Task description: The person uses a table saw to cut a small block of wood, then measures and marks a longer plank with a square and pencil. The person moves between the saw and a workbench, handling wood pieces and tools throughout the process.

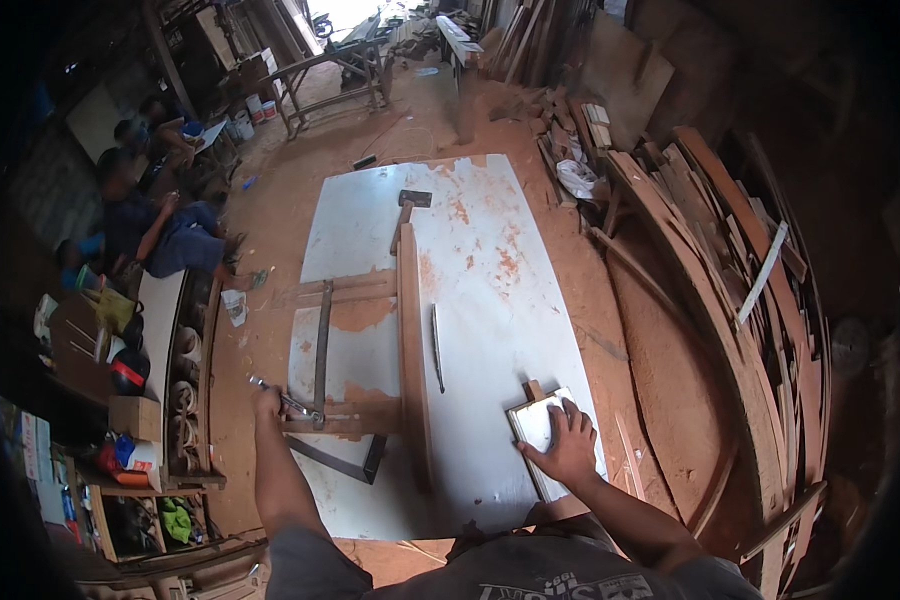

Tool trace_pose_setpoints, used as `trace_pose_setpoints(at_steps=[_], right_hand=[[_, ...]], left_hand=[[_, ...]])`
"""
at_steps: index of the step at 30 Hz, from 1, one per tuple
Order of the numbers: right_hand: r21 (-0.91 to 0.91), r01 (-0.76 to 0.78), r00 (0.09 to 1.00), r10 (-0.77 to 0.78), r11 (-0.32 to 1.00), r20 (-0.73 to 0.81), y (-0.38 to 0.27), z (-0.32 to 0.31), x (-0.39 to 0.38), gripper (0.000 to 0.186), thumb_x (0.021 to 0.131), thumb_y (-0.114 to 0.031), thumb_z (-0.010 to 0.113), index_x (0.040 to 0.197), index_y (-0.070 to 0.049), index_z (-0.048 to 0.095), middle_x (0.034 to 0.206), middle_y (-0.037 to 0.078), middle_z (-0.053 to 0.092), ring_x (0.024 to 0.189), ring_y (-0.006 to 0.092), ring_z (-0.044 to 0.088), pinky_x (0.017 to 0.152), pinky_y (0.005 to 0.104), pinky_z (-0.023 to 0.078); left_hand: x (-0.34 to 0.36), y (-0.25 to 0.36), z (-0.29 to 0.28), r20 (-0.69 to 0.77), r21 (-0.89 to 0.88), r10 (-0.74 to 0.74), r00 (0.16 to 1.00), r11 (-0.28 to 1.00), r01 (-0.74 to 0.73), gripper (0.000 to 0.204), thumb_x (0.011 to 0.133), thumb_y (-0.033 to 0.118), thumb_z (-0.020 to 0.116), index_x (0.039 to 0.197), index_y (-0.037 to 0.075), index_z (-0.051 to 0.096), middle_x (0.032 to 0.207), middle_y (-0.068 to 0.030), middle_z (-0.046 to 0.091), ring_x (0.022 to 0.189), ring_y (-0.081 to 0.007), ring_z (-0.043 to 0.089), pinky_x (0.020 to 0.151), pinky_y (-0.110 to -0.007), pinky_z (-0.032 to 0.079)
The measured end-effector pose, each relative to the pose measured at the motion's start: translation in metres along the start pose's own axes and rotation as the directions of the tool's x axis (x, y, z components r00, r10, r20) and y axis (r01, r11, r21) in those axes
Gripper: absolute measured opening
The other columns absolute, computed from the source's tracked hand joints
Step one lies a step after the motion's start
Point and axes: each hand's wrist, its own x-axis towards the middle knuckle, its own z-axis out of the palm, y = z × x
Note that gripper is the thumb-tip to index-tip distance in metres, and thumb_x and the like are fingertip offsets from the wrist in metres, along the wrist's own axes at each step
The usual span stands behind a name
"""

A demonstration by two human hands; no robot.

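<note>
A wooden frame (415, 370), made of a long upright piece with crosspieces, lies on a large pale board (490, 330). My left hand (267, 402) is closed around a shiny metal rod at the frame's left side. The rod reaches a long dark bar (323, 340) lying across the crosspieces; together they look like a bar clamp. My right hand (567, 445) lies with fingers spread on a small white-faced panel (535, 428) at the board's near right. A wood block (535, 389) sticks out from its far edge. Below the frame's near crosspiece lies a dark angled metal piece (370, 462).
A thin dark rod (437, 348) and a dark-headed mallet (415, 199) lie on the board. Stacked timber (730, 260) lines the right. Seated people (160, 225) are at the left, beside a cluttered bench (160, 330). A wooden trestle (335, 85) stands farther back.
</note>
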Motion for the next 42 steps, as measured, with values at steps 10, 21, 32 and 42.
trace_pose_setpoints(at_steps=[10,21,32,42], right_hand=[[-0.004,0.136,0.981,-0.135,0.991,-0.139,-0.004,0.019,0.023,0.102,0.083,-0.069,0.078,0.155,-0.006,0.044,0.160,0.025,0.037,0.139,0.0481,0.043,0.114,0.0654,0.036],[0.079,0.053,0.993,-0.044,0.995,-0.106,-0.036,0.025,0.062,0.100,0.082,-0.065,0.081,0.157,-0.012,0.042,0.164,0.021,0.036,0.149,0.0482,0.034,0.119,0.0656,0.032],[0.057,0.051,0.990,-0.043,0.997,-0.135,-0.038,0.021,0.064,0.099,0.082,-0.062,0.083,0.156,-0.011,0.043,0.162,0.021,0.038,0.147,0.0482,0.037,0.117,0.0656,0.034],[0.088,0.027,0.994,-0.017,0.996,-0.110,-0.040,0.015,0.069,0.099,0.081,-0.062,0.085,0.156,-0.010,0.045,0.163,0.022,0.038,0.150,0.0475,0.034,0.121,0.0644,0.032]], left_hand=[[-0.242,-0.140,0.050,-0.316,-0.830,0.304,0.899,0.371,-0.417,0.034,0.116,0.027,0.050,0.129,-0.003,0.060,0.122,-0.0199,0.070,0.117,-0.0294,0.070,0.110,-0.039,0.061],[-0.357,-0.057,0.118,-0.395,-0.411,0.442,0.805,0.699,-0.586,0.056,0.108,0.033,0.067,0.146,-0.007,0.055,0.119,-0.0136,0.071,0.101,-0.0215,0.070,0.093,-0.038,0.057],[-0.252,0.034,0.149,0.133,-0.935,-0.246,0.960,0.291,0.204,0.038,0.119,0.028,0.036,0.134,-0.002,0.052,0.112,-0.0146,0.070,0.095,-0.0286,0.074,0.092,-0.044,0.065],[-0.196,0.156,0.159,0.157,-0.986,0.007,0.988,0.051,0.156,0.048,0.119,0.038,0.033,0.133,0.001,0.060,0.112,-0.0111,0.071,0.099,-0.0255,0.071,0.096,-0.045,0.061]])
